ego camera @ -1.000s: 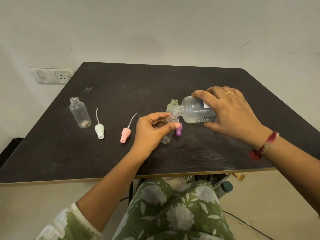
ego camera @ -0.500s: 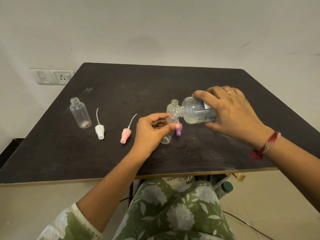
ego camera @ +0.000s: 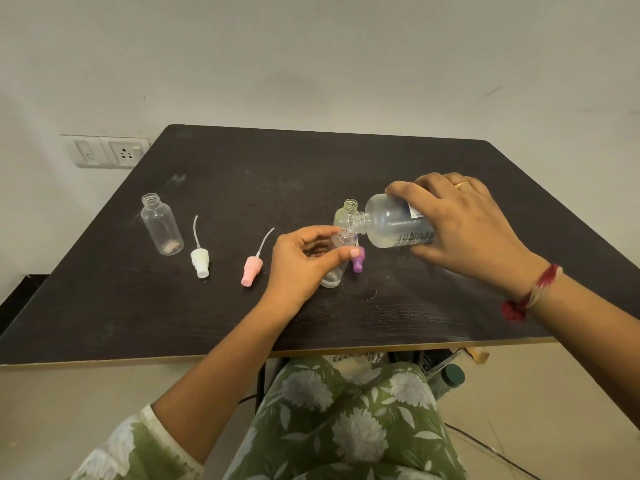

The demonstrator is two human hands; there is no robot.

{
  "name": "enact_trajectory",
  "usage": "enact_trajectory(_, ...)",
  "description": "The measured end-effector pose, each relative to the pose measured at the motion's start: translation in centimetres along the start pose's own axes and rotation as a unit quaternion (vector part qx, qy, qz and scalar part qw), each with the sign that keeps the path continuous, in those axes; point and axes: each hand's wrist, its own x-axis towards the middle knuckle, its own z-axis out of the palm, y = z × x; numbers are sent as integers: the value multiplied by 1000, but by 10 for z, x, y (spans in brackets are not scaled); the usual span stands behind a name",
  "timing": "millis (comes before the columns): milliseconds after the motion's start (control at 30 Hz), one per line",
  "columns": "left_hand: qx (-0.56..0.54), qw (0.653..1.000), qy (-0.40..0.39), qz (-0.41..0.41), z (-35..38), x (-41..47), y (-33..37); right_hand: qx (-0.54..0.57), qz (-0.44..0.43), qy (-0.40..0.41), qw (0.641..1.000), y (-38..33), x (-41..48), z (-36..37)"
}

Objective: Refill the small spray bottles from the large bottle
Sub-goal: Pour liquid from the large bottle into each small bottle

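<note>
Three small bottles on the surface (ego camera: 450, 306): far-left bottle (ego camera: 161, 226) open, looks empty; rear bottle (ego camera: 347, 209) open too. L hand (ego camera: 298, 268) fingers (ego camera: 348, 252) pinch the middle bottle (ego camera: 332, 271), w/ a little clear liquid at bottom. R hand (ego camera: 464, 226) grips large bottle (ego camera: 391, 223), tipped, neck at its mouth.

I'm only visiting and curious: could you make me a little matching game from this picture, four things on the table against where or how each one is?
Things
1. large bottle
2. pink spray cap
3. leftmost small bottle
4. small bottle under the spout

States
A. lies flat on the table, touched by nothing
B. held by the left hand
C. tipped sideways in the right hand
D. stands upright without a cap, untouched

Pairs: 1-C, 2-A, 3-D, 4-B
</note>
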Motion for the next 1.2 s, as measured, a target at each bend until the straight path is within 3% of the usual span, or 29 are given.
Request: enact_trajectory(1200, 1, 1000, -11, 12, 0, 2, -2, -12, 3, 9, 1000, 2, 0, -3)
